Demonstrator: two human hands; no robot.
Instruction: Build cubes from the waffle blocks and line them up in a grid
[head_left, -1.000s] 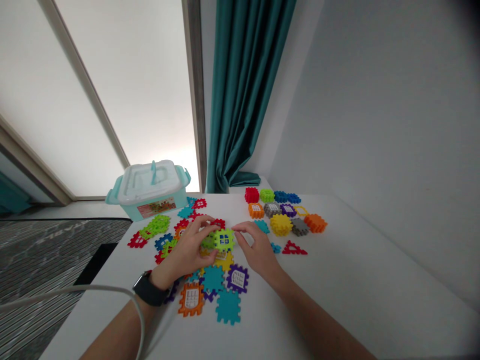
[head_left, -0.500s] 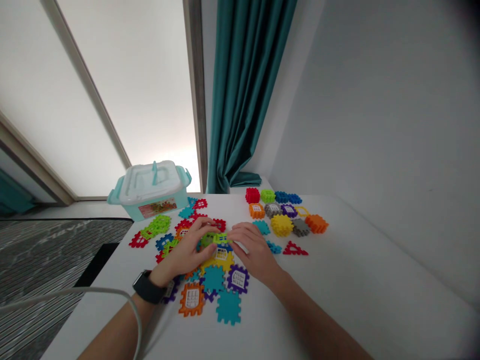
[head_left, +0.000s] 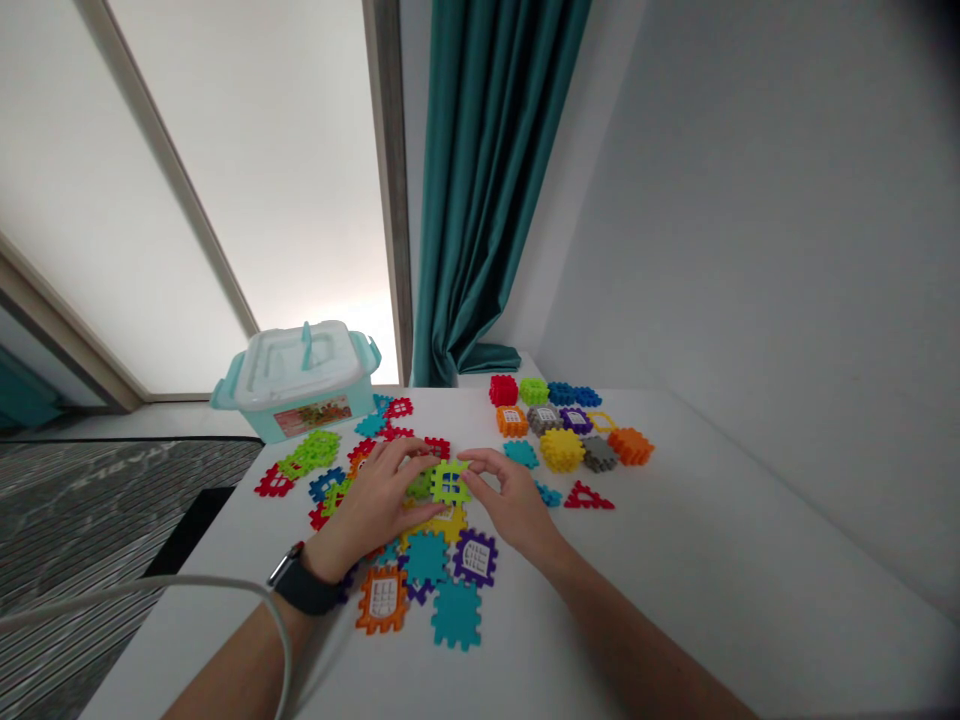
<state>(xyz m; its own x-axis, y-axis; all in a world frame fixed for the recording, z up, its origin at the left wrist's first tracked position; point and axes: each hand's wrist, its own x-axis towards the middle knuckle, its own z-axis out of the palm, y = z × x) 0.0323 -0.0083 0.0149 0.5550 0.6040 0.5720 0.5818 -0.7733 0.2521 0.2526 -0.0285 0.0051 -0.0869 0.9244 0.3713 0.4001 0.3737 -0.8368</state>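
Note:
My right hand point(head_left: 521, 508) pinches the right edge of a lime green square window tile point(head_left: 450, 483), which is tilted up over the pile. To its left, my left hand point(head_left: 382, 492) is curved over the tiles, thumb and fingers apart. Another lime green tile point(head_left: 421, 485) lies between its thumb and fingers; any contact is unclear. Below the hands are a yellow tile point(head_left: 416, 525), a turquoise square tile point(head_left: 427, 556) and a purple window tile point(head_left: 475, 557). Several pieces under my left hand are partly hidden.
Stacked coloured tiles, including a yellow stack point(head_left: 562, 451) and an orange stack point(head_left: 631, 446), stand at the back right. A red triangle point(head_left: 589, 496) lies nearer. A lidded turquoise box point(head_left: 300, 385) sits at the back left. A pale cable point(head_left: 187, 578) crosses the lower left.
The lime green window tile has tipped up, so its window face shows more fully. My left thumb has come away from it and dropped lower; my right hand still grips its edge.

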